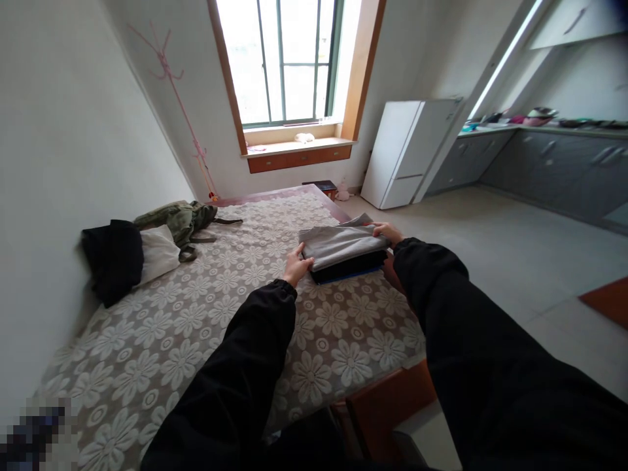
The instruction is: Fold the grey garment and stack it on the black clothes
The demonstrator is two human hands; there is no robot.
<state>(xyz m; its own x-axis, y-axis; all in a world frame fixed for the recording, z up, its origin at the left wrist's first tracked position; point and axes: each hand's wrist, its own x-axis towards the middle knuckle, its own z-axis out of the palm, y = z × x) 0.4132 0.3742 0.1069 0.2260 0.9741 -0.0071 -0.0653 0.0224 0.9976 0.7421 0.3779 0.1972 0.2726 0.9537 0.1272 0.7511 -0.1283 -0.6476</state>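
Person stood at the foot of a bed, both arms in black sleeves stretched out over it. A stack of folded clothes lay near the bed's right edge, on a flower-patterned cover: grey garment on top, a dark one under it, a strip of blue showing at the bottom. Left hand rested against the stack's near left corner, fingers curled loosely, thumb on the grey cloth; whether it gripped or only pressed, could not tell. Right hand lay on the far right corner of the stack, fingers laid over the grey fabric, palm down, partly open; no firm grasp visible. At the head of the bed, by the left wall: a black garment, a white pillow just beside it, and an olive jacket bunched behind. A pink coat stand stood in the corner next to the window. A white fridge stood right of the window, grey cabinets farther right.
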